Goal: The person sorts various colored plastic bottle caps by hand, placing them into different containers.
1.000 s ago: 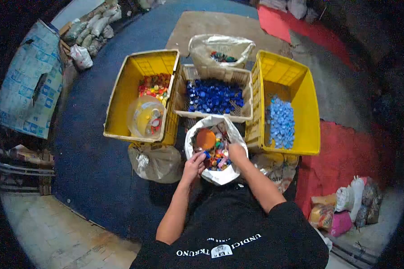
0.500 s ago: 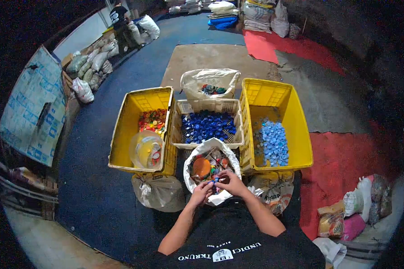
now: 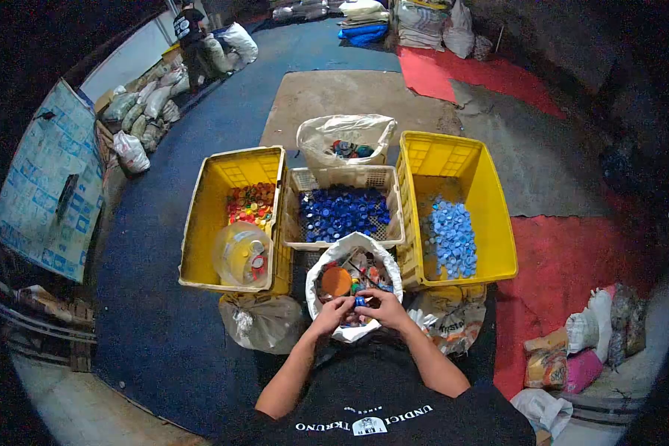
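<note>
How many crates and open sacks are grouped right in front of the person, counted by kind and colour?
Yellow crates: 2
Off-white crate: 1
Open white sacks: 2
Total: 5

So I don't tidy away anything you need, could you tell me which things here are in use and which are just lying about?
In use:
blue cap, between left hand and right hand
white bag of mixed pieces, beneath them
apparently, pale crate, left yellow crate, right yellow crate

Apparently lying about:
sacks at far left
bags at lower right
</note>
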Tool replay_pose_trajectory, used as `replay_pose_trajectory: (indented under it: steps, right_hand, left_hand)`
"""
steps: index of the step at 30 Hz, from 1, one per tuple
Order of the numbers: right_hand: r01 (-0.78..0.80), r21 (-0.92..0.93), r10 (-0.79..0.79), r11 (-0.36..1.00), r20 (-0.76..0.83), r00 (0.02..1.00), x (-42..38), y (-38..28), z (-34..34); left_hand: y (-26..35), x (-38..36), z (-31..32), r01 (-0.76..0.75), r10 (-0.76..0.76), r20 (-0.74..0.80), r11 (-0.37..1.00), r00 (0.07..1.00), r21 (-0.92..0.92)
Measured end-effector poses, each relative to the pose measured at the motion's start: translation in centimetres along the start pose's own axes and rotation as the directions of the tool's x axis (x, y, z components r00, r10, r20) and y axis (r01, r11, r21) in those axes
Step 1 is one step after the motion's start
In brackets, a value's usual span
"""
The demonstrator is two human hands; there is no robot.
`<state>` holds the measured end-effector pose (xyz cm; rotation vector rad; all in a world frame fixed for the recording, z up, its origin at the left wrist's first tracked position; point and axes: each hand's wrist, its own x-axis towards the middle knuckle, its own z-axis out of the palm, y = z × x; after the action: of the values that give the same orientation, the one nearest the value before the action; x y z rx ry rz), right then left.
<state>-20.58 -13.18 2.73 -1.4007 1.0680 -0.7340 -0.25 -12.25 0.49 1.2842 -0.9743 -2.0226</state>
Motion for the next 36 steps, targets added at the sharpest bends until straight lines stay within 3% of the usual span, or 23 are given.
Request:
replay_pose_trajectory:
  steps: [1,2,3,5,6,7,9,11,12,14,17,18,19,21,22,23,24,25,26,27,28,31,36]
  right_hand:
    - [-0.036,0.050,0.037,0.998,-0.022,0.999,0.3,-0.5,0.5]
    - [-0.135,0.216,0.136,0.967,0.011,0.991,0.6,-0.9,0.7]
    - [-0.154,0.194,0.162,0.969,-0.027,0.986,1.1,-1.3,1.1]
    - [0.008,0.122,0.014,0.993,-0.185,0.983,2.5,-0.7,2.3]
    - [0.043,0.286,0.048,0.957,-0.303,0.952,3.0,-1.7,3.3]
    - [0.024,0.380,0.091,0.925,-0.282,0.955,3.7,-1.0,3.7]
    - [-0.029,0.255,0.106,0.967,-0.293,0.950,4.8,-0.7,4.3]
    - [-0.032,0.349,0.148,0.936,-0.313,0.938,5.3,-0.9,6.0]
    - [-0.075,0.507,0.255,0.858,-0.294,0.921,5.4,-1.9,6.7]
    - [-0.133,0.731,0.403,0.669,-0.207,0.892,5.6,-3.1,8.2]
    - [-0.250,0.720,0.447,0.647,-0.093,0.890,6.4,-3.7,10.2]
    - [-0.280,0.728,0.485,0.625,-0.082,0.871,6.9,-3.5,11.2]
    - [-0.318,0.714,0.504,0.624,-0.056,0.862,7.8,-3.2,11.8]
    - [-0.308,0.739,0.464,0.600,-0.008,0.886,10.4,-2.4,12.0]
    - [-0.312,0.582,0.449,0.751,-0.104,0.887,12.0,-3.6,11.3]
    - [-0.230,0.520,0.387,0.823,-0.214,0.897,14.3,-2.6,10.8]
    - [-0.042,0.610,0.245,0.791,-0.254,0.936,16.8,-2.3,10.1]
    - [0.028,0.662,0.288,0.749,-0.364,0.886,17.9,-5.9,9.7]
    - [0.143,0.653,0.223,0.743,-0.444,0.868,19.8,-6.2,8.8]
    - [0.203,0.640,0.172,0.741,-0.473,0.864,21.1,-7.5,7.8]
    - [0.222,0.639,0.131,0.737,-0.457,0.880,21.7,-8.7,7.0]
    - [0.206,0.661,0.193,0.721,-0.478,0.857,21.5,-9.7,5.3]
    - [0.146,0.698,0.304,0.701,-0.478,0.824,14.9,-4.4,5.5]
  left_hand:
    - [0.2,0.2,-0.5,0.000,0.000,0.000,1.000,1.000,-0.003]
    - [0.3,0.2,-0.9,-0.058,0.057,-0.024,0.997,0.998,-0.049]
    - [0.2,0.0,-1.4,-0.112,0.108,-0.052,0.989,0.993,-0.096]
    - [3.5,-2.0,-1.5,-0.047,0.010,-0.133,0.960,0.991,-0.275]
    - [4.2,-2.0,-2.6,-0.051,-0.002,-0.155,0.940,0.988,-0.337]
    - [4.2,-1.9,-3.8,-0.061,-0.011,-0.177,0.914,0.984,-0.400]
    - [5.2,-2.1,-6.6,-0.065,-0.014,-0.148,0.854,0.989,-0.516]
    - [5.8,-2.4,-8.8,-0.024,-0.054,-0.125,0.832,0.991,-0.554]
    - [5.0,-1.8,-10.7,-0.021,-0.053,-0.117,0.829,0.992,-0.559]
    - [1.8,-0.2,-14.6,0.057,0.006,0.099,0.789,0.995,-0.612]
    - [3.3,-1.3,-14.0,0.120,-0.113,0.050,0.789,0.992,-0.603]
    - [5.1,-2.3,-13.0,0.130,-0.169,-0.030,0.845,0.985,-0.519]
    - [5.2,-1.9,-13.5,0.171,-0.198,0.004,0.837,0.980,-0.520]
    - [4.6,1.1,-15.6,0.162,-0.127,0.104,0.851,0.986,-0.500]
    - [7.3,1.5,-15.5,0.085,-0.056,0.078,0.886,0.995,-0.456]
    - [10.1,2.2,-15.4,0.011,0.014,0.057,0.911,0.998,-0.412]
    - [8.1,7.9,-17.6,0.012,0.036,0.095,0.884,0.995,-0.467]
    - [13.8,5.3,-15.5,-0.175,0.148,-0.099,0.908,0.984,-0.380]
    - [16.2,6.4,-14.8,-0.236,0.180,-0.184,0.904,0.966,-0.356]
    - [17.1,8.1,-16.1,-0.255,0.233,-0.105,0.910,0.967,-0.328]
    - [19.3,8.4,-15.6,-0.193,0.145,-0.152,0.906,0.978,-0.377]
    - [19.9,8.8,-16.3,-0.220,0.133,-0.234,0.891,0.963,-0.397]
    - [13.0,6.2,-17.1,-0.178,0.081,-0.262,0.911,0.962,-0.371]
